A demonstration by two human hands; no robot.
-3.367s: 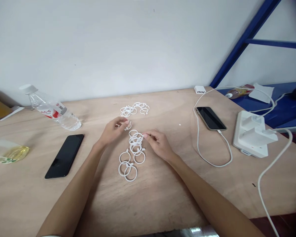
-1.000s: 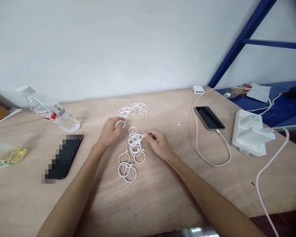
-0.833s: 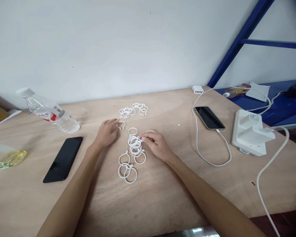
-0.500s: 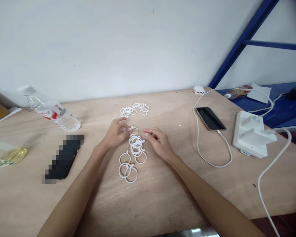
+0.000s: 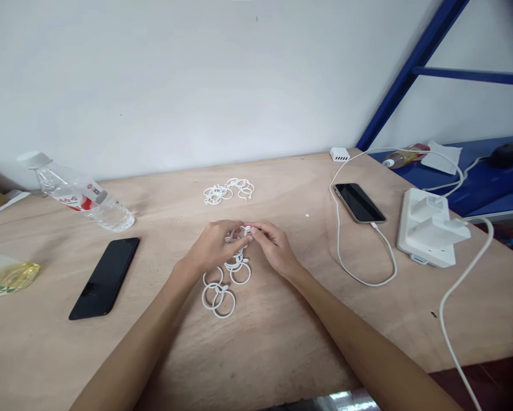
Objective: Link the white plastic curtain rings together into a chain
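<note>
Forearms: bare, cut off at the bottom edge.
Front rings: white, overlapping, lying on the wooden table.
Black phone: lying flat, left of the front rings.
Middle rings: partly covered by the left hand, too tangled to count.
Left hand: closed on a white ring between thumb and curled fingers.
Right hand: thumb and fingertips pinched together, apparently on the same ring, meeting the left fingertips.
Yellow-based bag: cut off at the left edge.
Cabled phone: lying near the white adapter block.
Bottle: clear, white-capped, label too blurred to read.
Far rings: heaped beyond both hands, toward the wall.
</note>
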